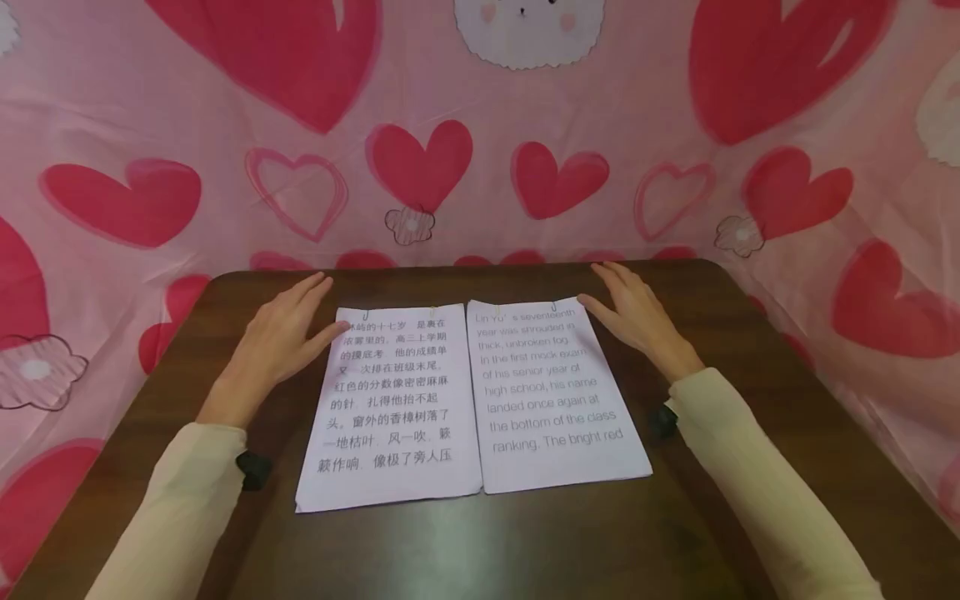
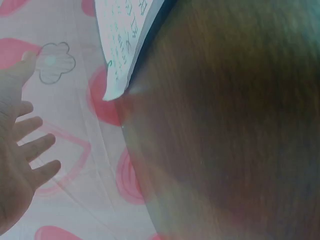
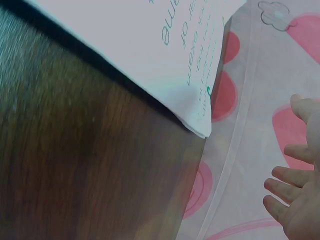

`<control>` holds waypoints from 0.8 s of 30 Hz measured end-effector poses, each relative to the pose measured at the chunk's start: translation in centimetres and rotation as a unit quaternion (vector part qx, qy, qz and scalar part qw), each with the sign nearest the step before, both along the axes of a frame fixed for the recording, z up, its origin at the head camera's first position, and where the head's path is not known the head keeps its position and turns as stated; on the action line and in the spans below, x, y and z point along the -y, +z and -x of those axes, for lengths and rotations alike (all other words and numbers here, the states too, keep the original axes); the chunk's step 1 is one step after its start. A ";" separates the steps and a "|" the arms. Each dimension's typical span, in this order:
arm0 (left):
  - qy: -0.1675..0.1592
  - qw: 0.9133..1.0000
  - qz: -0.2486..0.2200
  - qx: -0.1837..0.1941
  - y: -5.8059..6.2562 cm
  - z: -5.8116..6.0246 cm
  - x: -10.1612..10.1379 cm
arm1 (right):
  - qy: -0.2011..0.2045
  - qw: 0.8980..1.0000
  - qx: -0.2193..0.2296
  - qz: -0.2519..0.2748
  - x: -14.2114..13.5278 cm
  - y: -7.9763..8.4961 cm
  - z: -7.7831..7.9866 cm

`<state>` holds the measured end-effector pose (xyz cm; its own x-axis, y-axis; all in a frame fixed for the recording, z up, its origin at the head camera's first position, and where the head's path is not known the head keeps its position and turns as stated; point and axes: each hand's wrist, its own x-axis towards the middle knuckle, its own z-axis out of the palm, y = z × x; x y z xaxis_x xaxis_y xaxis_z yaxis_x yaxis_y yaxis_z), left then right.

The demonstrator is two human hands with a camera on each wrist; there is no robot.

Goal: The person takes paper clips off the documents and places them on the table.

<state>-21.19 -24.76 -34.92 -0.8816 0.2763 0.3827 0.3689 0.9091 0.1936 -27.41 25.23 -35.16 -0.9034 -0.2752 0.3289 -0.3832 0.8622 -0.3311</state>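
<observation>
Two stacks of printed paper lie side by side on the dark wooden table. The left stack (image 1: 397, 417) carries Chinese text, the right stack (image 1: 555, 392) English text, and small paper clips (image 1: 432, 312) sit along their top edges. My left hand (image 1: 273, 333) is beside the left stack's upper left corner, fingers extended, thumb tip right at the edge. My right hand (image 1: 633, 312) mirrors it at the right stack's upper right corner, thumb toward the page. In the wrist views, the left hand (image 2: 20, 150) and right hand (image 3: 295, 185) show spread fingers with nothing held.
The wooden table (image 1: 472, 550) has rounded far corners. Behind and around it hangs a pink cloth (image 1: 495, 100) printed with red hearts and flowers. Each sleeved wrist bears a dark device, seen on the left (image 1: 253, 471) and the right (image 1: 663, 422).
</observation>
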 end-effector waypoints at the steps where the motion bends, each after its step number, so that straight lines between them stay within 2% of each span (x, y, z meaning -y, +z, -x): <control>1: 0.000 1.000 -0.001 0.007 0.0 0.1 -0.1 | 0.000 1.000 -0.002 -0.001 0.2 0.1 0.1; 6: 0.009 0.999 0.002 0.043 0.0 0.5 -0.4 | -0.006 1.000 0.012 -0.009 0.8 0.0 0.4; 12: 0.005 0.999 0.004 0.051 -0.5 1.2 -0.7 | -0.013 0.999 0.028 -0.018 1.2 -0.4 0.8; 20: 0.009 0.995 -0.002 0.095 -0.9 2.0 -1.9 | -0.014 0.998 0.051 -0.033 2.2 -0.4 1.2; 24: 0.002 0.995 0.006 0.104 -1.0 2.6 -2.5 | -0.015 0.998 0.049 -0.046 3.0 -0.3 1.6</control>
